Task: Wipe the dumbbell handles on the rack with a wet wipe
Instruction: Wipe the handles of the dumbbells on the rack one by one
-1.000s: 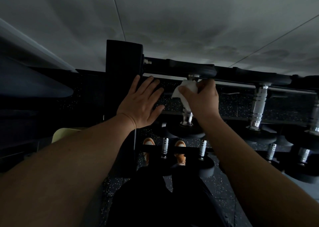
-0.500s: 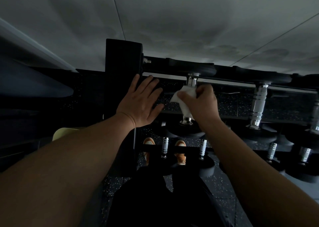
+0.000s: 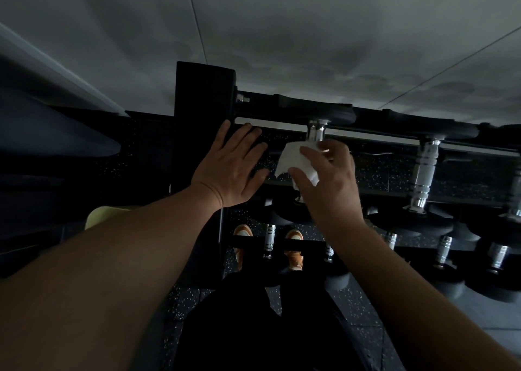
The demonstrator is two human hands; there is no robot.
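My right hand (image 3: 329,181) holds a white wet wipe (image 3: 294,161) wrapped around the chrome handle (image 3: 315,132) of the leftmost dumbbell on the top tier of the black rack (image 3: 204,94). Only the handle's upper end shows above the wipe; the rest is hidden by my hand. My left hand (image 3: 229,166) lies flat, fingers spread, against the rack beside its upright post. A second dumbbell handle (image 3: 424,170) stands bare to the right.
Lower tiers hold several more dumbbells with chrome handles (image 3: 269,241) and black heads (image 3: 496,283). My orange shoes (image 3: 293,248) show on the speckled floor below. A pale yellow object (image 3: 104,215) sits at the left behind my forearm.
My right hand has slid the wipe down the handle toward me, uncovering the handle's upper end. My left hand has stayed flat on the rack.
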